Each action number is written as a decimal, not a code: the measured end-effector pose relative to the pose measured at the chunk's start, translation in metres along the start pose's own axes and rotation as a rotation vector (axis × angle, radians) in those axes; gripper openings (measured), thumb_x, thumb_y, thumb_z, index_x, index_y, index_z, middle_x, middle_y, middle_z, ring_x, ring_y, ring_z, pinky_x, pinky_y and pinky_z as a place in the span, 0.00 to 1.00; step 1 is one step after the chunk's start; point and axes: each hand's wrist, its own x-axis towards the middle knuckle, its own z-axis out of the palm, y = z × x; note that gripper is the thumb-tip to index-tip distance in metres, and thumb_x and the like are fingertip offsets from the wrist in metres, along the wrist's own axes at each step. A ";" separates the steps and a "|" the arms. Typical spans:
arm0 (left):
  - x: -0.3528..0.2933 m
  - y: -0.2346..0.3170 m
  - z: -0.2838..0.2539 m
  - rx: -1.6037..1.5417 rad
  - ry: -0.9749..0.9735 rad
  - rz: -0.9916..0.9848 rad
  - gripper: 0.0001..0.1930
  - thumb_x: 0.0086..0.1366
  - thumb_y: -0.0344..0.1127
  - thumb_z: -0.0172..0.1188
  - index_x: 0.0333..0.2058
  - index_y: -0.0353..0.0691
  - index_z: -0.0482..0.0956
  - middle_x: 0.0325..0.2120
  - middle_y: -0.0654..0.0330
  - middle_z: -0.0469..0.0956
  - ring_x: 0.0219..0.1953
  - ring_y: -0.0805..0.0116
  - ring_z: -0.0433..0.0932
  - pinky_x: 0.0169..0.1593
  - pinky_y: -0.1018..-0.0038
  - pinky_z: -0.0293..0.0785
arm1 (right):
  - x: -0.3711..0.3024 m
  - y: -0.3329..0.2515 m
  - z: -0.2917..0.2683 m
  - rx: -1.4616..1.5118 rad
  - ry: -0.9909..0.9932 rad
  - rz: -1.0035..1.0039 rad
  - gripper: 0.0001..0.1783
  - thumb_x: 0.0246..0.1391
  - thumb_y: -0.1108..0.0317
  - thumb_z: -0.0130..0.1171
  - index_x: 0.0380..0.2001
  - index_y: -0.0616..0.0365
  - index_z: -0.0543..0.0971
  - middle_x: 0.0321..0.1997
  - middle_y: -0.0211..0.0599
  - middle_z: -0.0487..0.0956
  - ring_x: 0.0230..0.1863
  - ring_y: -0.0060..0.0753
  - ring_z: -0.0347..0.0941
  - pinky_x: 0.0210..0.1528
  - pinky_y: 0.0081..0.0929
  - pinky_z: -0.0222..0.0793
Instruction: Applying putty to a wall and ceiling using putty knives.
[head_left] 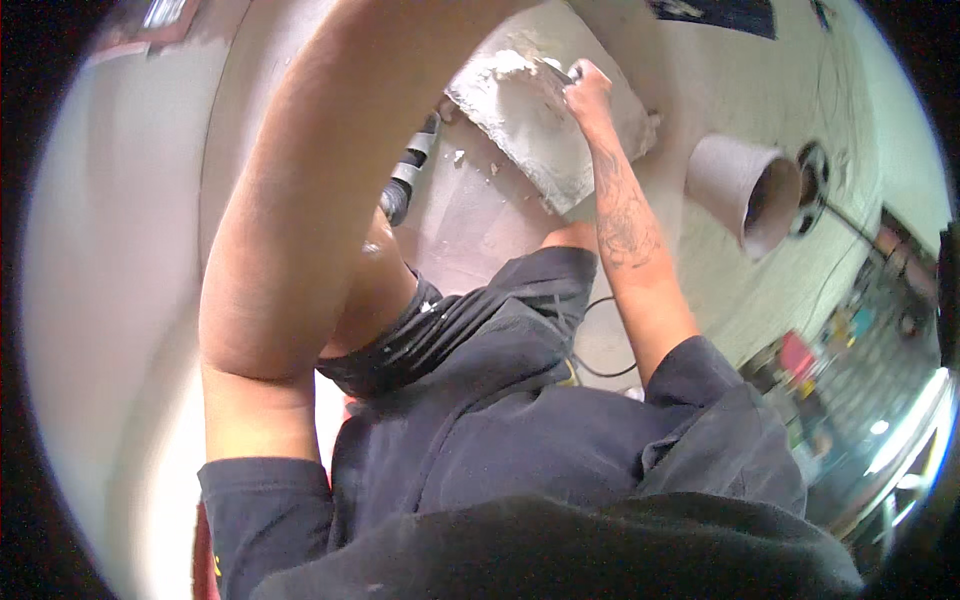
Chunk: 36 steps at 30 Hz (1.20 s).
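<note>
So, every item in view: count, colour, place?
Board: one, white, top centre
Paste: one, white, on board
Tool: one, dark, in right hand
Bucket: one, pale grey, right of board
Ring-ended rod: one, black, beside bucket
Cable: one, black, centre right
Panel: one, dark, top
Footwear: one, black-white, near board
Blurred clutter: uncountable, mixed, lower right
Shirt: one, dark, bottom
Shorts: one, dark, centre
Legs: two, centre
Left arm: one, left; left hand unseen
Right hand: one, over board

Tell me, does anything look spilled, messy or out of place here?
Yes, a bit. White crumbs lie scattered beside the pale board, apart from the white material on it, and white smears mark the dark shorts. The grey bucket may be tipped over, but the bent view leaves that unsure.
</note>
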 end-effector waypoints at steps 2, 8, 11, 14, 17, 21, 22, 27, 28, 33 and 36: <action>-0.022 0.008 -0.026 -0.030 0.098 0.049 0.21 0.50 0.20 0.52 0.46 0.34 0.69 0.38 0.57 0.76 0.35 0.59 0.76 0.39 0.69 0.74 | -0.003 -0.007 -0.010 -0.031 -0.035 -0.065 0.08 0.33 0.75 0.53 0.24 0.59 0.75 0.29 0.49 0.76 0.38 0.51 0.73 0.41 0.39 0.67; -0.084 -0.015 -0.055 -0.009 0.174 0.096 0.21 0.50 0.20 0.52 0.46 0.34 0.69 0.38 0.57 0.77 0.35 0.59 0.76 0.39 0.70 0.74 | -0.008 0.003 0.010 -0.196 -0.204 -0.093 0.11 0.35 0.73 0.55 0.29 0.58 0.76 0.32 0.48 0.76 0.39 0.49 0.72 0.43 0.38 0.67; -0.099 -0.022 -0.035 0.044 0.089 0.122 0.21 0.50 0.20 0.52 0.46 0.34 0.69 0.38 0.57 0.77 0.35 0.59 0.76 0.39 0.70 0.74 | -0.019 0.022 0.019 -0.360 -0.105 -0.259 0.19 0.39 0.72 0.56 0.40 0.55 0.71 0.42 0.44 0.72 0.47 0.50 0.68 0.48 0.39 0.66; -0.118 -0.024 -0.013 0.092 0.011 0.132 0.21 0.51 0.20 0.52 0.46 0.34 0.70 0.38 0.57 0.77 0.35 0.59 0.76 0.39 0.70 0.74 | -0.029 0.022 0.010 -0.384 -0.036 -0.338 0.18 0.40 0.74 0.55 0.40 0.54 0.71 0.42 0.43 0.71 0.47 0.48 0.68 0.48 0.40 0.66; -0.130 -0.024 -0.005 0.107 -0.032 0.152 0.20 0.51 0.20 0.52 0.46 0.34 0.70 0.38 0.57 0.77 0.35 0.59 0.76 0.39 0.70 0.74 | -0.039 0.017 0.005 -0.388 0.034 -0.372 0.14 0.41 0.76 0.52 0.35 0.52 0.72 0.39 0.40 0.72 0.45 0.47 0.68 0.45 0.42 0.66; -0.139 -0.037 -0.012 0.079 -0.013 0.148 0.20 0.51 0.20 0.51 0.46 0.34 0.70 0.38 0.57 0.77 0.35 0.60 0.76 0.39 0.70 0.73 | -0.031 0.030 -0.004 -0.457 -0.056 -0.393 0.15 0.41 0.75 0.53 0.36 0.47 0.74 0.41 0.35 0.73 0.47 0.44 0.68 0.46 0.42 0.66; -0.140 -0.041 -0.015 0.073 -0.001 0.140 0.20 0.51 0.21 0.51 0.46 0.34 0.70 0.38 0.57 0.77 0.35 0.60 0.76 0.39 0.70 0.73 | -0.032 0.035 -0.002 -0.469 -0.127 -0.373 0.16 0.41 0.75 0.53 0.37 0.46 0.75 0.42 0.33 0.73 0.48 0.43 0.68 0.46 0.41 0.66; -0.135 -0.050 -0.029 0.077 0.046 0.132 0.20 0.51 0.21 0.51 0.46 0.34 0.70 0.37 0.57 0.77 0.35 0.60 0.76 0.39 0.70 0.73 | -0.077 0.046 0.033 -0.493 -0.164 -0.413 0.19 0.40 0.76 0.52 0.38 0.46 0.77 0.41 0.36 0.75 0.47 0.42 0.71 0.47 0.39 0.67; -0.133 -0.049 -0.032 0.085 0.056 0.133 0.20 0.51 0.21 0.51 0.46 0.34 0.70 0.37 0.57 0.77 0.35 0.60 0.76 0.39 0.70 0.73 | -0.068 0.040 0.029 -0.489 -0.170 -0.421 0.19 0.40 0.76 0.52 0.38 0.46 0.77 0.41 0.36 0.75 0.47 0.42 0.71 0.47 0.39 0.67; -0.121 -0.058 -0.018 0.101 0.036 0.112 0.20 0.51 0.21 0.51 0.46 0.34 0.70 0.37 0.57 0.77 0.35 0.60 0.76 0.39 0.70 0.73 | -0.007 0.041 0.000 -0.362 -0.107 -0.457 0.11 0.42 0.73 0.53 0.31 0.50 0.79 0.34 0.39 0.75 0.41 0.44 0.72 0.42 0.40 0.69; -0.113 -0.061 -0.009 0.108 0.022 0.111 0.20 0.51 0.21 0.51 0.46 0.34 0.70 0.37 0.57 0.77 0.35 0.60 0.76 0.39 0.70 0.73 | -0.014 0.043 0.020 -0.465 -0.109 -0.410 0.12 0.44 0.72 0.51 0.34 0.49 0.78 0.36 0.39 0.75 0.44 0.43 0.72 0.45 0.37 0.69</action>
